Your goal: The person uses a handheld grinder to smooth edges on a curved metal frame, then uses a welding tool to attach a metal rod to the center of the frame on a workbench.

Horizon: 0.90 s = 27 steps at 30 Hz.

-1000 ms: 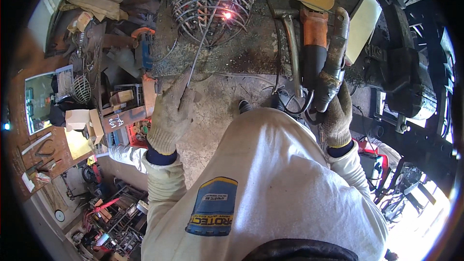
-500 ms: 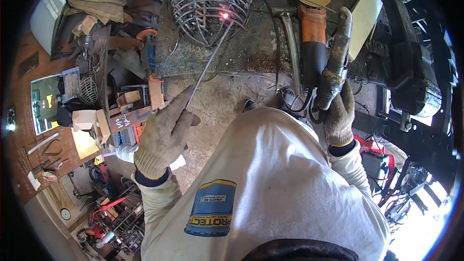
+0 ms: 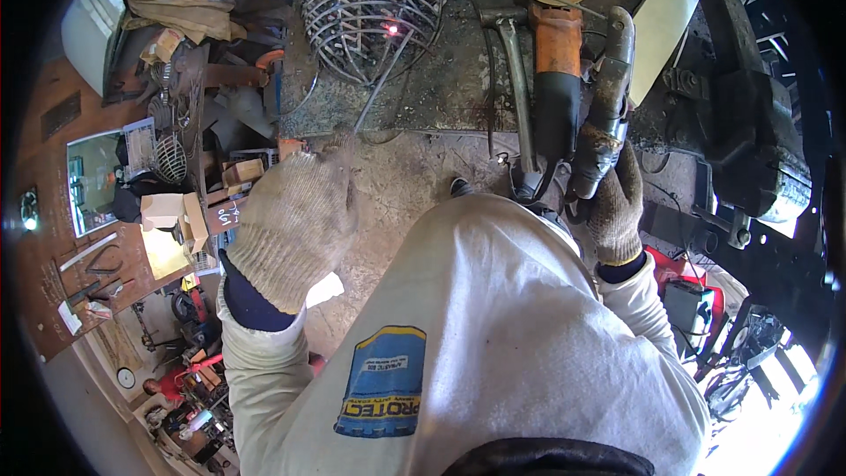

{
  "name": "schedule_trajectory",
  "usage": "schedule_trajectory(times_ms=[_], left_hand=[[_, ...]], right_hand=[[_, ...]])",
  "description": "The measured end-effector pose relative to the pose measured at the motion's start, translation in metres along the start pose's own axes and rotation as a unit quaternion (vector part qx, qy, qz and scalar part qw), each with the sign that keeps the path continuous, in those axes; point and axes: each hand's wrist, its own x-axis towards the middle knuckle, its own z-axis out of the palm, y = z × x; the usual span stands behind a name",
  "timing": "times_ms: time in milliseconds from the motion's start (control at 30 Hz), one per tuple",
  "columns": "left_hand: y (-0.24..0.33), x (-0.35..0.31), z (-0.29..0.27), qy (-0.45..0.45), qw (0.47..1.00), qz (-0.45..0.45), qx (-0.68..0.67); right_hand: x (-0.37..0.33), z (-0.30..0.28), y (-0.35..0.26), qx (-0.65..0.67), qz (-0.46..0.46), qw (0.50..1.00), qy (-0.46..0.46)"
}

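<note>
A domed cage of curved metal bars (image 3: 374,13) rests on the dark workbench, with a small spot on it glowing red. A thin metal rod (image 3: 381,88) slants from beside that spot toward me. Its near end reaches the blurred fingertips of my gloved left hand (image 3: 295,220), which is closed on it, back of the glove uppermost. My gloved right hand (image 3: 617,211) is wrapped round the lower end of a worn grey tubular tool bound with tape, apparently a welding electrode holder (image 3: 608,88). Its fingers are partly hidden behind the tool.
An orange and black angle grinder (image 3: 557,70) with a tan disc lies left of the holder. Beside it is a hammer (image 3: 517,79) with a metal handle. A pale sheet (image 3: 665,35) leans at the right, near a heavy dark vise (image 3: 753,132). Cardboard boxes (image 3: 167,216) stand left.
My left hand has risen nearer the camera and turned, its back now toward me. The rod remains by the glowing spot, which looks dimmer. My right hand stays about where it was.
</note>
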Motion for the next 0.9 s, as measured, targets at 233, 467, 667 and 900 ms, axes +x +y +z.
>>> schedule_trajectory(times_ms=[233, 467, 667, 900], left_hand=[[0.004, 0.018, -0.020, 0.007, 0.998, 0.018, 0.052], [0.017, 0.032, -0.010, -0.036, 0.996, 0.017, 0.078], [0.049, 0.012, 0.015, -0.043, 0.994, 0.016, 0.099], [0.060, 0.002, 0.040, -0.059, 0.992, -0.012, 0.107]], right_hand=[[0.011, -0.030, 0.009, -0.028, 0.008, 0.999, -0.042], [0.011, -0.012, -0.009, -0.033, 0.011, 0.999, -0.028], [0.014, -0.016, -0.014, -0.052, 0.011, 0.998, -0.025], [0.017, -0.016, -0.014, -0.071, 0.006, 0.997, -0.031]])
